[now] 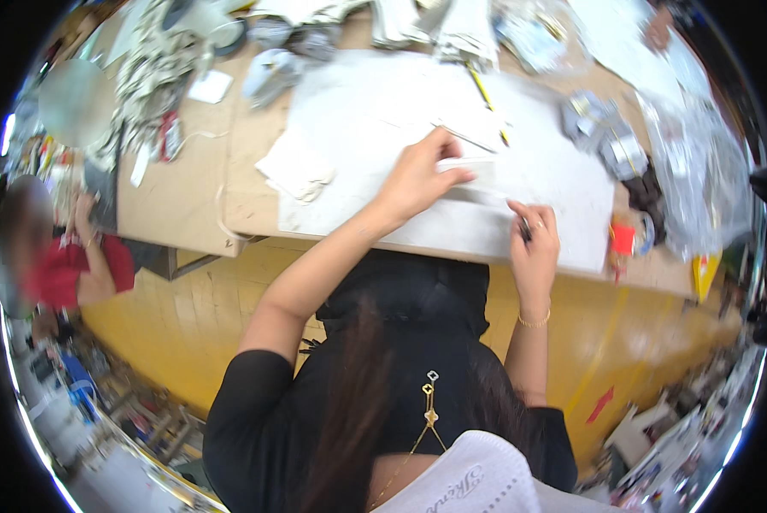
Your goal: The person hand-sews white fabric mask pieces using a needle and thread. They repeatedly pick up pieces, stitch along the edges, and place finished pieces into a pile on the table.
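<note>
My left hand (419, 178) is over the white sheet (358, 111) on the table, its thumb and fingers closed on a small white flat piece (481, 173). Blur hides whether that piece is cloth or paper. To its right, close to the table's front edge, my right hand (535, 235) is curled around a small dark tool (524, 229), mostly hidden by the fingers; its kind cannot be made out. A stack of off-white cloth pieces (293, 167) lies left of my left hand. Beyond both hands is a yellow and black pencil-like stick (487, 101).
Grey bundles (605, 132) and a clear plastic bag (695, 179) lie at the right, near a red item (622, 240). Heaped beige cloth (152, 73) and a tape roll (229, 38) occupy the far left. A person in red (84, 269) sits at left.
</note>
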A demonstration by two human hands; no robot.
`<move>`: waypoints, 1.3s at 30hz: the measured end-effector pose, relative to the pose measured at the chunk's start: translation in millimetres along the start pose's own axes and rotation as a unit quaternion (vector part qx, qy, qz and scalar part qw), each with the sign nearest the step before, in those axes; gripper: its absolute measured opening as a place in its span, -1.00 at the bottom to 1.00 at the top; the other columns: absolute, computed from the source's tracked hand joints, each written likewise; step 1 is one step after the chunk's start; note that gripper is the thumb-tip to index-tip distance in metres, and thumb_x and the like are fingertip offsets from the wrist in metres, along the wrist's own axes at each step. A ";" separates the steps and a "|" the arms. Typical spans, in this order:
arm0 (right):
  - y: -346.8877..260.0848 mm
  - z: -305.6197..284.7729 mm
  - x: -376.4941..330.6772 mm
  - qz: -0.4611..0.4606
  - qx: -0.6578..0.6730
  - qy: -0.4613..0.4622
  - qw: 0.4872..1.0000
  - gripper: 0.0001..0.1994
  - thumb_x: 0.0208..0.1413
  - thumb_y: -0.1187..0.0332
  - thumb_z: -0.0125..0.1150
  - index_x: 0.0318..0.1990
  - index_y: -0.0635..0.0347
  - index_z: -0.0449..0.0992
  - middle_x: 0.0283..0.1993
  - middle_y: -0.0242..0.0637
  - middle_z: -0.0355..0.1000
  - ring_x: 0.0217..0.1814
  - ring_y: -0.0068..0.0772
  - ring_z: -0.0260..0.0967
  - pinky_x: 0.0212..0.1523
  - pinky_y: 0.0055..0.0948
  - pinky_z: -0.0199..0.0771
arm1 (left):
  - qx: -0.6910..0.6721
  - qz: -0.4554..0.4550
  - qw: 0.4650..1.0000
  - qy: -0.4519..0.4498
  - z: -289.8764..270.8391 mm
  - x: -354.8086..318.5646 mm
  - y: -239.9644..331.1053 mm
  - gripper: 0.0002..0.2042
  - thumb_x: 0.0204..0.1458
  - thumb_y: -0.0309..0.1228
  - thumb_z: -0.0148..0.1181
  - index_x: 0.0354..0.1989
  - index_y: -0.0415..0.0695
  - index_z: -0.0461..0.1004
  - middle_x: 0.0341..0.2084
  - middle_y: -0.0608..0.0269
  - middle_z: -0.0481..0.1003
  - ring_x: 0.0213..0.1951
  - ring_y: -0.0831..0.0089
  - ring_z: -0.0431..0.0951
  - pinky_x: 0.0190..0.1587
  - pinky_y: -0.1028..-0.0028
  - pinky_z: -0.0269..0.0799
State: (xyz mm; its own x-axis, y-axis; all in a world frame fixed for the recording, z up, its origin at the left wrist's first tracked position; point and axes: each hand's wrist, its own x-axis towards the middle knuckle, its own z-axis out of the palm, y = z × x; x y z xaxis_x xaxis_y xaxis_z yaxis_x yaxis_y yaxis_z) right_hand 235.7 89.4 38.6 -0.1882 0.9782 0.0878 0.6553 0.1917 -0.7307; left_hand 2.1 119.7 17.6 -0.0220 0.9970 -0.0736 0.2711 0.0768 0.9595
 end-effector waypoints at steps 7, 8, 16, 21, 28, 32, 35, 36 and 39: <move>0.2 7.9 7.1 0.151 0.011 -0.043 0.988 -0.73 0.24 0.45 0.32 0.05 0.30 0.52 -0.21 -0.22 0.44 -0.24 -0.42 0.42 -0.18 -0.42 0.48 | 0.094 0.185 0.956 0.207 -72.6 50.1 11.5 -0.70 0.07 -0.24 0.45 -0.11 -0.13 0.63 -0.20 0.26 0.60 -0.23 0.43 0.54 -0.17 0.42 0.47; 0.2 10.3 7.5 0.123 0.020 -0.052 0.991 -0.73 0.24 0.43 0.33 0.04 0.31 0.51 -0.21 -0.23 0.45 -0.23 -0.43 0.43 -0.17 -0.43 0.49 | 0.087 0.199 0.941 0.259 -101.8 51.0 5.1 -0.76 0.13 -0.21 0.39 -0.12 -0.06 0.68 -0.18 0.32 0.60 -0.26 0.48 0.54 -0.22 0.48 0.43; 1.1 42.4 12.0 0.020 -0.002 -0.085 0.996 -0.84 0.18 0.43 0.35 -0.13 0.27 0.58 -0.20 -0.18 0.53 -0.22 -0.30 0.52 -0.13 -0.39 0.53 | -0.598 -0.033 0.741 0.304 -356.1 101.7 -93.3 -0.83 0.28 -0.34 0.24 -0.21 -0.19 0.47 -0.48 0.33 0.46 -0.54 0.54 0.35 -0.51 0.52 0.26; 3.1 49.4 12.4 0.044 -0.014 -0.069 0.997 -0.89 0.19 0.45 0.33 -0.17 0.27 0.57 -0.23 -0.19 0.54 -0.24 -0.32 0.54 -0.14 -0.41 0.53 | -0.564 -0.062 0.745 0.351 -367.1 155.4 -140.4 -0.80 0.25 -0.31 0.29 -0.32 -0.11 0.42 -0.54 0.38 0.39 -0.57 0.56 0.33 -0.56 0.52 0.19; 1.3 51.9 15.2 0.054 -0.041 -0.071 0.995 -0.90 0.22 0.44 0.30 -0.18 0.27 0.56 -0.25 -0.17 0.56 -0.25 -0.33 0.53 -0.14 -0.40 0.53 | -0.598 -0.041 0.710 0.369 -352.1 173.0 -132.4 -0.83 0.25 -0.41 0.16 -0.43 -0.02 0.40 -0.66 0.45 0.33 -0.69 0.63 0.24 -0.67 0.57 0.06; 1.4 51.0 16.6 0.060 -0.069 -0.082 0.992 -0.89 0.24 0.43 0.28 -0.18 0.28 0.55 -0.28 -0.19 0.56 -0.25 -0.33 0.52 -0.15 -0.40 0.52 | -0.596 -0.074 0.711 0.366 -344.4 151.4 -116.6 -0.81 0.12 -0.40 0.28 -0.48 -0.03 0.39 -0.71 0.48 0.27 -0.72 0.62 0.16 -0.64 0.54 0.03; 4.3 50.7 16.1 0.034 -0.045 -0.082 0.995 -0.89 0.24 0.44 0.27 -0.16 0.29 0.55 -0.28 -0.20 0.55 -0.27 -0.34 0.50 -0.14 -0.40 0.51 | -0.583 -0.112 0.741 0.316 -345.9 117.2 -108.9 -0.86 0.13 -0.37 0.28 -0.40 -0.07 0.45 -0.68 0.50 0.27 -0.71 0.65 0.11 -0.60 0.56 0.01; 5.5 50.1 16.1 0.021 -0.050 -0.087 0.995 -0.88 0.24 0.44 0.27 -0.16 0.29 0.55 -0.28 -0.20 0.55 -0.27 -0.35 0.50 -0.14 -0.41 0.51 | -0.535 -0.137 0.787 0.276 -345.6 106.0 -107.3 -0.87 0.14 -0.36 0.28 -0.37 -0.09 0.48 -0.65 0.49 0.29 -0.70 0.65 0.13 -0.59 0.57 0.02; 8.0 49.7 15.9 0.005 -0.052 -0.091 0.995 -0.88 0.24 0.44 0.28 -0.15 0.29 0.54 -0.27 -0.20 0.54 -0.28 -0.36 0.49 -0.13 -0.42 0.51 | -0.382 -0.191 0.883 0.193 -344.1 87.3 -104.4 -0.84 0.16 -0.32 0.30 -0.24 -0.15 0.57 -0.51 0.42 0.40 -0.60 0.62 0.30 -0.55 0.59 0.14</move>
State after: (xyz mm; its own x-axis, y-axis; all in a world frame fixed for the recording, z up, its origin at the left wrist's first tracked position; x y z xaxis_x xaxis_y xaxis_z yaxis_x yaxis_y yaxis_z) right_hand 201.6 102.4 0.5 -0.3037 0.9514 -0.0500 0.7277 0.1978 -0.6567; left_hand -359.3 198.2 4.6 -0.3380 0.8129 -0.4743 -0.5522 0.2368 0.7994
